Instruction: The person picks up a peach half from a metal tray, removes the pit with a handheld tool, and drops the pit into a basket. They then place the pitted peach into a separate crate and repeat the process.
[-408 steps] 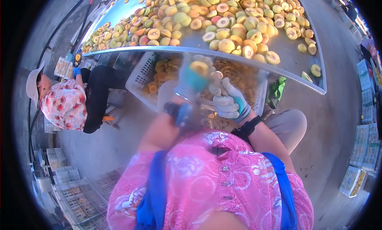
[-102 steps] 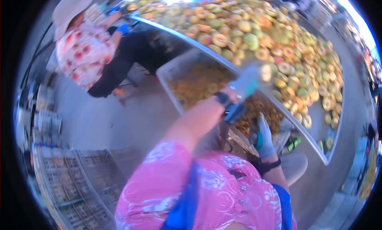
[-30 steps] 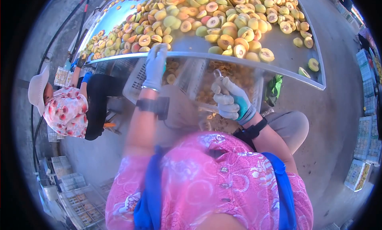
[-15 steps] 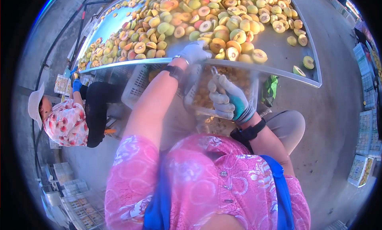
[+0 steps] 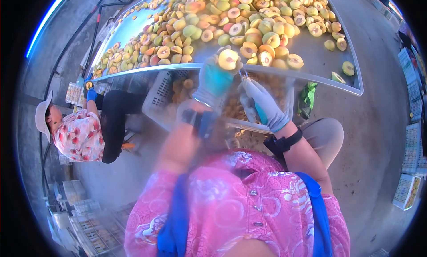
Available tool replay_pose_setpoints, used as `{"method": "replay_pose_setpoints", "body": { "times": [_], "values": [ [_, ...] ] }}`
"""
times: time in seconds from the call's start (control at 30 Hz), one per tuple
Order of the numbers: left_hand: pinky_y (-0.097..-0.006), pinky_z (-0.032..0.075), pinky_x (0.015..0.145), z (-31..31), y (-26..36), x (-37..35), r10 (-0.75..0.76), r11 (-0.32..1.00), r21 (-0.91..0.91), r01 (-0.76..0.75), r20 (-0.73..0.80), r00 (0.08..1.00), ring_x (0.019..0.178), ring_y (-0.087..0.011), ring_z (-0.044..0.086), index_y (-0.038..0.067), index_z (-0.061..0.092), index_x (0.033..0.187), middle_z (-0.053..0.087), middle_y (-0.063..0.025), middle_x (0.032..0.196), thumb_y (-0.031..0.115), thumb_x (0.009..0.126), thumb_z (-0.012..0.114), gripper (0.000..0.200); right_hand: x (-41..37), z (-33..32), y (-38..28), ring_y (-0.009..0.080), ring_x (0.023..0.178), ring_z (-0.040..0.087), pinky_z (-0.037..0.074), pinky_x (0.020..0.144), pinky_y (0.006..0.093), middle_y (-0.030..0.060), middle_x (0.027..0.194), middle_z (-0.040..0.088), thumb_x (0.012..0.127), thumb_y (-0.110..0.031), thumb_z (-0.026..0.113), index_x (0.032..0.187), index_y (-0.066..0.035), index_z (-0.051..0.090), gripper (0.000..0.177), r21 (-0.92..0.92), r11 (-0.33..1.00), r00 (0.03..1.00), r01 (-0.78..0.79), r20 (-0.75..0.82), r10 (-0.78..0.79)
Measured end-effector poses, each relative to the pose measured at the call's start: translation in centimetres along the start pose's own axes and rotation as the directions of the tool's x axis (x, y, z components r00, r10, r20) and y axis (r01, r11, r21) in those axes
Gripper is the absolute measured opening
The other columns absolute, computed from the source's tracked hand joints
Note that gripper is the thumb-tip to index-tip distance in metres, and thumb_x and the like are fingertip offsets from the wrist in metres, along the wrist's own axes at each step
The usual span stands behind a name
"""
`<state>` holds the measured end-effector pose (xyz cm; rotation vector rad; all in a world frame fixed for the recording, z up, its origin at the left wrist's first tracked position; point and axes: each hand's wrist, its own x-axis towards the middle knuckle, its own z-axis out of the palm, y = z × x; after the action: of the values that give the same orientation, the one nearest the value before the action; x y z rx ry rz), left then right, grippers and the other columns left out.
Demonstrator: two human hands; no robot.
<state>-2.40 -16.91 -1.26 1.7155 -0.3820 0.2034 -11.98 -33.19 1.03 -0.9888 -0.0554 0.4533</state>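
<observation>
My left hand point(image 5: 216, 79), in a grey and teal glove, holds a halved fruit point(image 5: 228, 60) with its cut face and pit upward, just over the table's near edge. Close on its right, my right hand point(image 5: 262, 101), gloved too, is closed round a small metal tool point(image 5: 243, 74) whose looped tip points up toward the fruit. Many halved yellow-green fruits point(image 5: 253, 36) are heaped on the metal table point(image 5: 307, 48). Under the hands stands a white crate point(image 5: 289, 99) with fruit pieces inside.
Another white crate point(image 5: 158, 94) stands to the left under the table edge. A person point(image 5: 80, 134) in a hat sits at far left. A green bag point(image 5: 308, 97) hangs or lies right of the crate. Stacked crates point(image 5: 411, 154) line the right side.
My left hand has turned and drawn back from the pile, now with a halved fruit in it. My right hand has shifted slightly right, with the tool's tip now beside the fruit.
</observation>
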Motion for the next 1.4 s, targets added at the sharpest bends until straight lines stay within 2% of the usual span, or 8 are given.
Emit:
{"method": "replay_pose_setpoints", "body": {
  "times": [0.1,0.17,0.4,0.5,0.83,1.1,1.23,1.4],
  "values": [
    [-0.0332,0.054,0.077,0.3,0.7,-1.1,-0.081,0.995,-0.049,0.081,0.011,0.997,0.086,-0.0222,0.064,0.002,0.053,0.121,0.063,-0.0127,0.099,0.031,0.095,0.053,0.039,0.5,0.0,0.6,0.0093,0.040,0.042,0.035,0.034,0.0228,0.0000,0.066,0.050,0.100,-0.036,0.047,0.100,-0.008,0.053,0.029,-0.099,0.995,0.998,0.032,-0.053,-0.037],
    [-0.0396,0.049,0.095,-0.4,0.1,-1.3,-0.205,0.340,-0.856,0.390,0.337,0.919,0.107,-0.0282,0.060,-0.001,0.048,0.130,0.060,-0.0152,0.119,0.040,0.101,0.042,0.050,0.5,-0.1,0.6,0.0093,0.055,0.046,0.040,0.048,0.0248,-0.0003,0.072,0.052,0.099,-0.035,0.048,0.103,-0.007,0.055,0.029,-0.196,0.981,0.997,0.015,-0.073,-0.030],
    [-0.0376,0.052,0.086,0.8,1.2,-2.9,-0.354,0.426,-0.786,0.448,0.311,0.882,0.094,-0.0236,0.061,0.004,0.051,0.125,0.062,-0.0099,0.107,0.051,0.095,0.051,0.055,2.1,-1.3,2.4,0.0380,0.084,0.062,0.047,0.076,0.0436,0.0235,0.093,0.063,0.097,-0.033,0.050,0.106,0.001,0.054,0.036,-0.634,0.723,0.927,0.274,-0.024,-0.373],
    [-0.0352,0.052,0.083,1.2,0.1,-3.2,-0.291,0.747,-0.566,0.349,0.194,0.937,0.091,-0.0216,0.061,0.005,0.053,0.122,0.062,-0.0084,0.104,0.053,0.094,0.051,0.056,1.9,-1.1,2.0,0.0427,0.088,0.061,0.047,0.076,0.0450,0.0264,0.093,0.063,0.098,-0.034,0.049,0.107,0.000,0.054,0.036,-0.699,0.655,0.916,0.288,0.000,-0.402],
    [-0.0252,0.050,0.063,1.9,2.1,-4.0,-0.463,0.621,-0.642,0.449,0.162,0.871,0.071,-0.0134,0.058,0.004,0.058,0.108,0.061,-0.0051,0.086,0.048,0.099,0.048,0.046,1.9,-1.6,3.7,0.0278,0.078,0.064,0.049,0.071,0.0376,0.0201,0.088,0.064,0.100,-0.029,0.046,0.108,0.003,0.055,0.034,-0.783,0.560,0.917,0.271,0.033,-0.398],
    [-0.0235,0.049,0.062,0.2,1.7,-2.3,-0.482,0.792,-0.272,0.547,0.272,0.833,0.072,-0.0111,0.059,0.004,0.062,0.097,0.062,-0.0045,0.086,0.040,0.100,0.048,0.039,2.3,-2.6,5.5,0.0460,0.085,0.060,0.046,0.070,0.0491,0.0285,0.087,0.061,0.099,-0.037,0.047,0.102,0.000,0.049,0.038,-0.750,0.587,0.913,0.305,0.054,-0.405],
    [-0.0260,0.050,0.070,-0.1,0.5,-1.9,-0.468,0.823,-0.213,0.527,0.274,0.840,0.079,-0.0121,0.060,0.003,0.063,0.095,0.063,-0.0054,0.089,0.039,0.100,0.047,0.040,1.6,-1.4,4.8,0.0408,0.080,0.062,0.047,0.070,0.0476,0.0227,0.088,0.063,0.100,-0.038,0.047,0.103,0.001,0.050,0.039,-0.721,0.674,0.965,0.161,-0.029,-0.262],
    [-0.0298,0.051,0.066,2.1,2.6,-3.5,-0.418,0.676,-0.579,0.455,0.207,0.884,0.075,-0.0171,0.061,0.002,0.063,0.093,0.062,-0.0095,0.084,0.036,0.100,0.046,0.038,0.7,-0.2,2.9,0.0130,0.073,0.053,0.047,0.066,0.0317,0.0008,0.087,0.058,0.101,-0.037,0.044,0.106,0.000,0.055,0.039,-0.075,0.986,0.987,-0.151,-0.072,0.145]
  ]
}}
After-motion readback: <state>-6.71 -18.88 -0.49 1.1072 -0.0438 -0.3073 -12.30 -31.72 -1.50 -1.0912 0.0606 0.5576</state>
